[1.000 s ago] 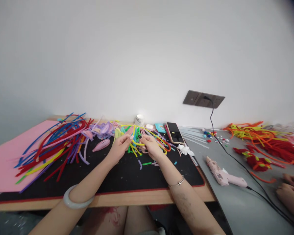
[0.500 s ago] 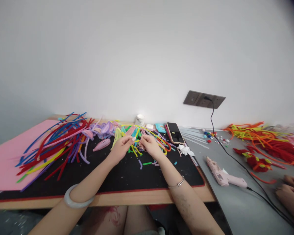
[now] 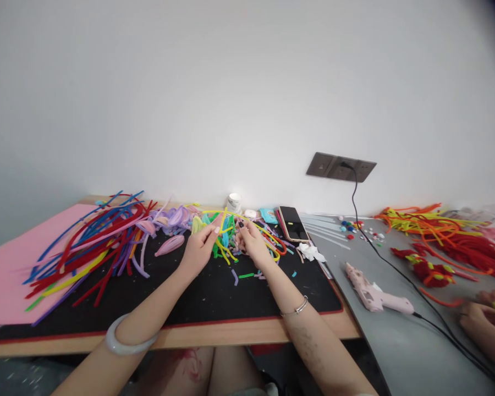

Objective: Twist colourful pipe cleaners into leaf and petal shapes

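My left hand has its thumb and fingers pressed together at the pile's near edge, and what they hold seems to be a thin yellow stem, partly hidden. Facing it, my right hand is also closed, with dark nails showing; anything between its fingers is too small to make out. Just beyond and between both hands lie green and teal fuzzy stems. A pink looped bundle rests on the black mat left of my left hand.
Colourful stems cover pink sheets at left. A paper cup and phone stand behind. At right are a glue gun with its cord, red-orange stems and another person's hands.
My hands have moved slightly apart, the left one shifting left and down. A yellow stem now stands up between them. The other person's hands at right have shifted, showing something yellow-green.
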{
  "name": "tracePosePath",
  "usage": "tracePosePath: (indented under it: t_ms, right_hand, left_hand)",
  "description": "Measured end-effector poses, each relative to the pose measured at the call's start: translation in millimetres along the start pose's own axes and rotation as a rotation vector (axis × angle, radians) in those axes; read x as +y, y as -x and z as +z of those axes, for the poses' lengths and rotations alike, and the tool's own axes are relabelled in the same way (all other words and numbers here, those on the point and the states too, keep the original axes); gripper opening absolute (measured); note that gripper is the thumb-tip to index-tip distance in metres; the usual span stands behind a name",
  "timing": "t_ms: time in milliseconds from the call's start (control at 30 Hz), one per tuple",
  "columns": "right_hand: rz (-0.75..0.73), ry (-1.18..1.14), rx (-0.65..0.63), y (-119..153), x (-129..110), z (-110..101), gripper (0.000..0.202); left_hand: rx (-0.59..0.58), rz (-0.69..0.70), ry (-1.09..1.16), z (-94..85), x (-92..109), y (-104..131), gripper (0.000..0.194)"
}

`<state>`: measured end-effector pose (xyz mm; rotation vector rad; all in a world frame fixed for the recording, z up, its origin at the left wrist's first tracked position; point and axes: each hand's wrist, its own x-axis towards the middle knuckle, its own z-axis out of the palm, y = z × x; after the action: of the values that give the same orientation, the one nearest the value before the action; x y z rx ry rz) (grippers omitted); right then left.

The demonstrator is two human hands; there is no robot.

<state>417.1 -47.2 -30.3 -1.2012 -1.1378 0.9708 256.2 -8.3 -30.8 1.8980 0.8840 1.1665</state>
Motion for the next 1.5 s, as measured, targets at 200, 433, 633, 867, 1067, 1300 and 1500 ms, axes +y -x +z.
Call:
tracePosePath:
  t_ms: [200,433,633,867,1067,1300,1500]
  right_hand:
    - [0.072,-0.060,-0.162,5.9,-1.3,5.0,0.039]
    - [0.282,-0.134,-0.140,7.7,-7.1,5.9,0.038]
    - [0.308,-0.092,-0.165,9.3,-12.4,4.5,0.037]
    - [0.303,-0.034,-0.210,9.5,-10.4,2.8,0.034]
    - [0.103,-0.004,-0.192,4.4,0.8,-0.7,0.035]
    - [-0.145,0.168,-0.198,9.0,-5.9,-0.1,0.030]
    - [-0.334,0.390,-0.173,14.8,-20.1,-0.1,0.032]
  left_hand:
    - [-0.067,0.345,-0.318,0.2,-2.5,1.4,0.024]
    - [-0.187,0.575,-0.489,3.6,-8.9,4.2,0.026]
    - [-0.190,0.641,-0.478,3.1,-9.0,5.4,0.026]
    - [-0.162,0.665,-0.451,3.5,-8.7,5.5,0.027]
    - [-0.141,0.534,-0.417,4.2,-1.9,6.4,0.026]
    - [-0.122,0.182,-0.095,2.4,5.1,0.5,0.023]
    - [-0.361,-0.279,0.482,1.9,4.0,-3.2,0.038]
